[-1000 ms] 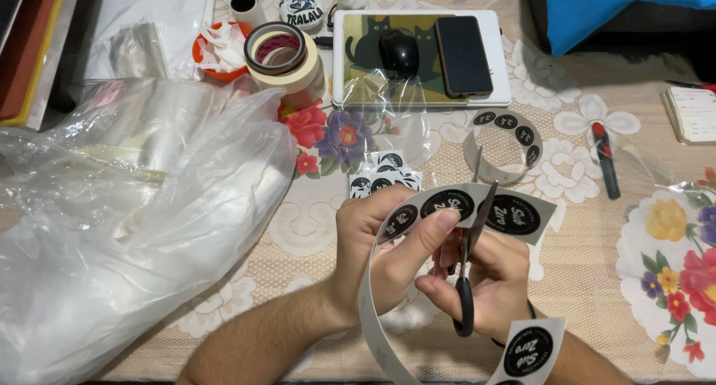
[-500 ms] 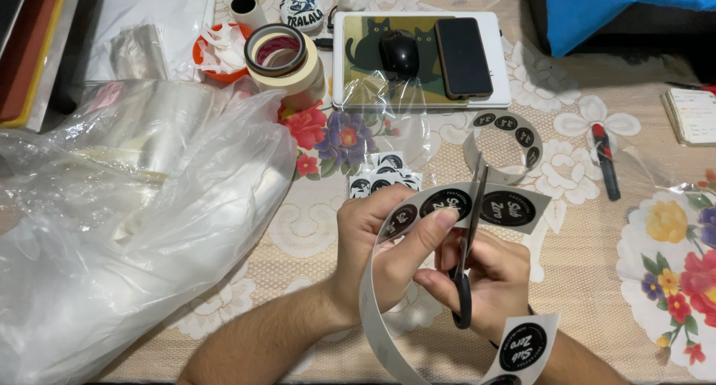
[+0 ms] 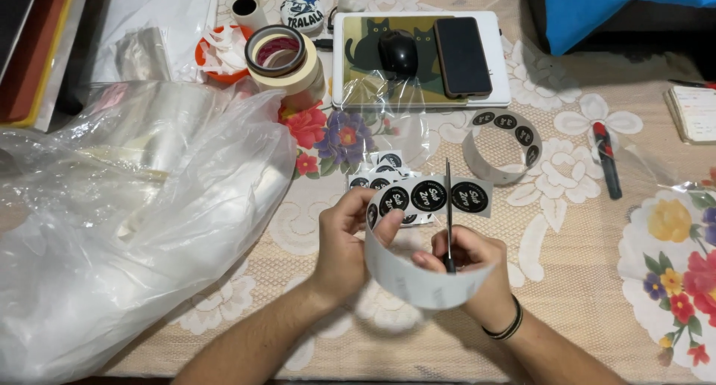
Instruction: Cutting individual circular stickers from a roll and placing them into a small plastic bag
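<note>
Head view, looking down on the table [image 3: 582, 280] w/ a flowered lace cloth. The left hand [image 3: 347, 239] holds a sticker strip [image 3: 429, 198], grip clamped on its left part, thumb on the front over a black round sticker. The strip's long axis runs left-right in front of the person; its free end points right, and the rest curls down and back in a loop under both hands, white backing outward. The right hand [image 3: 470, 262] holds scissors [image 3: 449, 213], fingers closed on the dark handles. The scissors' long axis runs near vertical in the picture, tip pointing away from the person, toward the laptop [image 3: 421, 101]. The blades look almost together and cross the strip between two stickers, approx. at the gap before the last one on the right.

Just behind the strip, a small pile of cut stickers [image 3: 380, 182] lies on the cloth. To the right, well apart, a sticker roll [image 3: 500, 146] lies on its side, and further right a red-black pen [image 3: 605, 161]. On the laptop: a mouse [image 3: 397, 53] and a phone [image 3: 462, 55]. Tape rolls [image 3: 287, 60] stand left of it. A big clear plastic bag [image 3: 127, 228] fills the left side.
</note>
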